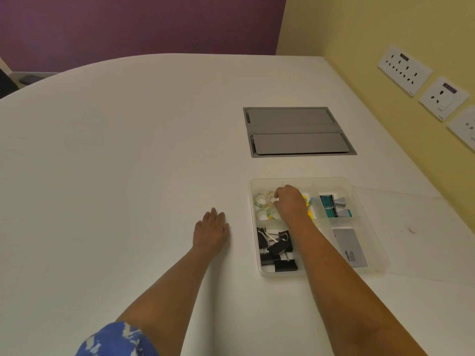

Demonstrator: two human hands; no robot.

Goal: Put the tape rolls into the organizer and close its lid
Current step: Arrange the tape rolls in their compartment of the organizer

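A clear plastic organizer [370, 199] sits on the white table at the right, its lid [421, 227] swung open flat to the right. In its back-left compartment lie three clear tape rolls [260, 200]. My right hand [290, 202] reaches into that compartment, fingers curled on the roll nearest the divider [272, 196]. My left hand [212, 228] rests flat on the table left of the organizer, fingers spread, holding nothing.
Other compartments hold black binder clips [276, 249], a grey card [350, 246], teal and grey items [334, 205] and yellow items. A grey cable hatch [295, 132] is set in the table behind. Wall sockets [403, 69] line the yellow wall at right.
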